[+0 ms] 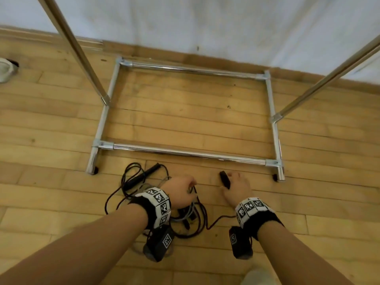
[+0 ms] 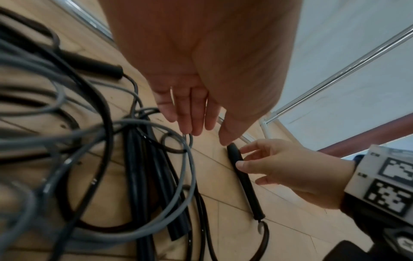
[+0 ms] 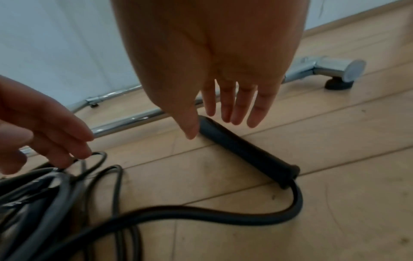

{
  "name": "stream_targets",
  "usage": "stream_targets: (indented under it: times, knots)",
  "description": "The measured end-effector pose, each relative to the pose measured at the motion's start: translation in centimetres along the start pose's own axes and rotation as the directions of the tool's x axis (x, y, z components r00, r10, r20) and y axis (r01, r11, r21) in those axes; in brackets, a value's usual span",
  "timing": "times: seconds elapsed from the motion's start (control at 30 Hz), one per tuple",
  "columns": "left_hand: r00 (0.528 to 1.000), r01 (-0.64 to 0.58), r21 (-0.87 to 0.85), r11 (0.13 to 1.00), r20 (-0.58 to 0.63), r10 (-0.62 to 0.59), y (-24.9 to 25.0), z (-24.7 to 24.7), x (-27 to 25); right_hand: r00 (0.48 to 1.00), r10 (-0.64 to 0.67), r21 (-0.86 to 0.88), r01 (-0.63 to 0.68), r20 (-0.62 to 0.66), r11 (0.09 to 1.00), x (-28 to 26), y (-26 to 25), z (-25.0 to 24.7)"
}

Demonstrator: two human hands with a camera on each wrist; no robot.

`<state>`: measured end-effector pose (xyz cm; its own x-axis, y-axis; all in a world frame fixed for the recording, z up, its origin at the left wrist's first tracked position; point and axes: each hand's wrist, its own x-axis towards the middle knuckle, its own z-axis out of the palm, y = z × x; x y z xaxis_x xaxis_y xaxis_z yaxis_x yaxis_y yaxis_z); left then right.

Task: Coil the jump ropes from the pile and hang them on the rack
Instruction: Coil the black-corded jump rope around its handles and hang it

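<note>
Black and grey jump ropes lie in a tangled pile (image 1: 127,182) (image 2: 134,159) (image 3: 55,185) on the wooden floor, in front of the chrome rack's base (image 1: 185,154). One black handle (image 1: 224,177) (image 2: 248,187) (image 3: 245,153) lies apart on the right, its rope trailing back to the pile. My right hand (image 1: 228,182) (image 2: 243,159) (image 3: 214,127) hovers over that handle's far end, fingers straight and thumb beside it. My left hand (image 1: 190,185) (image 2: 208,136) (image 3: 67,150) reaches down with straight fingers, its fingertips at a thin rope loop. A second black handle (image 1: 144,174) (image 2: 98,65) lies at the pile's far side.
The rack's two slanted chrome uprights (image 1: 82,52) (image 1: 329,79) rise left and right of the base. Its near right foot (image 3: 335,67) stands close to my right hand. A white sheet (image 1: 205,23) covers the wall behind. A white object (image 1: 4,70) lies at the far left.
</note>
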<state>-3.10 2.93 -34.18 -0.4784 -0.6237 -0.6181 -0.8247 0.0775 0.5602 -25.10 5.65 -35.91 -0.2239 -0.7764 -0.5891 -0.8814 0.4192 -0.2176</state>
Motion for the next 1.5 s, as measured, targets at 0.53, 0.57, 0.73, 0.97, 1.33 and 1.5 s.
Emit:
stream_targets:
  times: [0.53,0.57,0.73,0.97,1.33,1.5]
  knots:
    - [0.999,-0.04,-0.225,0.973,0.016,0.045,2.8,2.6,4.8,0.998,-0.057,0.732,0.052,-0.018,0.679,1.5,-1.1,-1.5]
    - [0.999,-0.039,-0.227,0.973,0.007,0.042,2.8,2.3,4.7,0.996,-0.077,0.715,0.09,-0.05,0.693,1.3,-1.1,-1.8]
    - [0.998,-0.047,-0.125,0.991,-0.046,0.041,3.5,-0.1,3.1,0.855,-0.475,-0.015,0.482,-0.208,0.876,-0.4,-1.2,-3.9]
    - [0.97,-0.138,-0.171,0.976,-0.224,0.098,4.3,-4.3,-2.8,0.762,-0.639,-0.427,0.547,-0.1,0.72,-3.1,-3.9,-7.0]
    - [0.941,-0.29,-0.498,0.817,-0.306,0.148,6.9,-9.2,-13.2,0.688,-0.665,-0.194,0.639,-0.289,0.745,-14.6,-7.8,-16.7]
    - [0.915,-0.32,-0.328,0.889,-0.351,0.2,8.3,-10.3,-16.4,0.637,-0.63,-0.135,0.648,-0.443,0.75,-19.8,-8.2,-21.2]
